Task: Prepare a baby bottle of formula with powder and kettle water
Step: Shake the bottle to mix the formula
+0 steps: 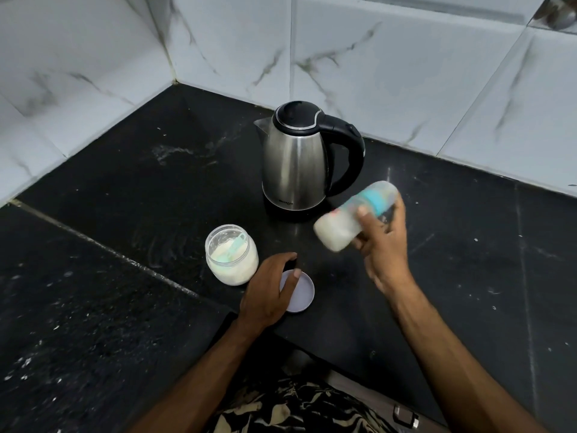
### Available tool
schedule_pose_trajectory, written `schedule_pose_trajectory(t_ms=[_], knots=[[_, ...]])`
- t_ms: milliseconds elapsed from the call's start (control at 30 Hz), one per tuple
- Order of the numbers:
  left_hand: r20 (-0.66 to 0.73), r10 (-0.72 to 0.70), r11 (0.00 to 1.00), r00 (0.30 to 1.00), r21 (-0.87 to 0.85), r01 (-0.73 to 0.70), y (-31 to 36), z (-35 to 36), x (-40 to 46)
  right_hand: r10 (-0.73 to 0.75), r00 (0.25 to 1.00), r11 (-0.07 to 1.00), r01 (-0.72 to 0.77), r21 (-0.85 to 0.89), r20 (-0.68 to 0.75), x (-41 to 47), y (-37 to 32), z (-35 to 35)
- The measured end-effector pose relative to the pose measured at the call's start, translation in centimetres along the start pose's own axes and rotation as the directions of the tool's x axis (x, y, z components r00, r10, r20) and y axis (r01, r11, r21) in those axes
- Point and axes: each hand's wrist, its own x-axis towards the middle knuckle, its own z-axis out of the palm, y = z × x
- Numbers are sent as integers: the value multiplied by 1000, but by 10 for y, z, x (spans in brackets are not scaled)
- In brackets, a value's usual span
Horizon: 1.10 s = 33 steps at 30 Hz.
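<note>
My right hand (382, 242) grips a baby bottle (340, 225) with a teal collar, held tilted on its side above the counter; it is blurred and holds milky white liquid. A steel kettle (296, 160) with a black lid and handle stands on its base just behind the bottle. An open glass jar of white powder (231, 254) with a teal scoop inside sits to the left. My left hand (270, 292) rests on the counter beside the jar, fingers loosely curled, its thumb lying on the jar's pale lid (301, 295).
The black stone counter (125, 198) fills a corner between white marble-tiled walls (406, 73). White powder streaks lie left of the kettle. The counter's front edge runs just below my left wrist, with patterned clothing beneath it.
</note>
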Motion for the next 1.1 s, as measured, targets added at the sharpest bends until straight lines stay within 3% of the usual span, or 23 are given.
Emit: schedule_pose_trajectory(t_ms=[67, 100, 167, 233, 267, 367, 467, 567, 633, 667, 800, 867, 967, 1000, 1100], knots=[[-4, -4, 1000, 1000, 3, 4, 1, 1, -1, 73, 995, 985, -61, 161, -70, -1, 2, 1], [-1, -5, 1000, 1000, 7, 5, 0, 2, 0, 108, 993, 983, -99, 152, -51, -6, 6, 3], [35, 2, 1000, 999, -1, -2, -4, 2, 1, 159, 982, 987, -157, -28, 103, -21, 16, 6], [162, -16, 998, 987, -53, 25, -7, 1, 3, 199, 935, 956, -120, -267, 294, -32, 20, 6], [185, -22, 998, 982, -62, 34, -7, 1, 4, 198, 922, 948, -93, -306, 334, -32, 18, 6], [1, -1, 1000, 1000, 0, 1, -4, 1, 0, 108, 983, 989, -92, -115, 149, -19, 2, 11], [5, -10, 1000, 1000, 14, 10, 0, 2, -1, 70, 997, 995, -71, 70, 11, -9, -3, 13], [23, -33, 999, 999, 3, 33, -2, 1, 2, 167, 964, 979, -136, -154, 209, -25, 4, 13], [73, -5, 1000, 997, -1, 6, -2, 0, 3, 213, 913, 938, -92, -334, 347, -31, 7, 9], [65, 16, 1000, 998, -7, -15, -1, 0, 1, 190, 923, 941, -74, -330, 334, -28, 6, 8], [1, -10, 1000, 1000, -2, 10, 3, 0, -1, 78, 996, 997, -76, -33, 52, -10, -2, 8], [12, -4, 1000, 1000, 2, 4, 2, -1, 0, 115, 988, 992, -108, -67, 102, -15, 2, 9], [75, 5, 1000, 997, -5, -4, -4, -1, 3, 222, 912, 930, -91, -357, 345, -28, 11, 7], [84, -3, 1000, 996, -15, 4, -5, -1, 3, 216, 904, 924, -67, -377, 369, -27, 12, 6], [6, -1, 1000, 1000, 6, 1, 1, -1, 0, 114, 981, 976, -81, -201, 159, -17, 1, 9]])
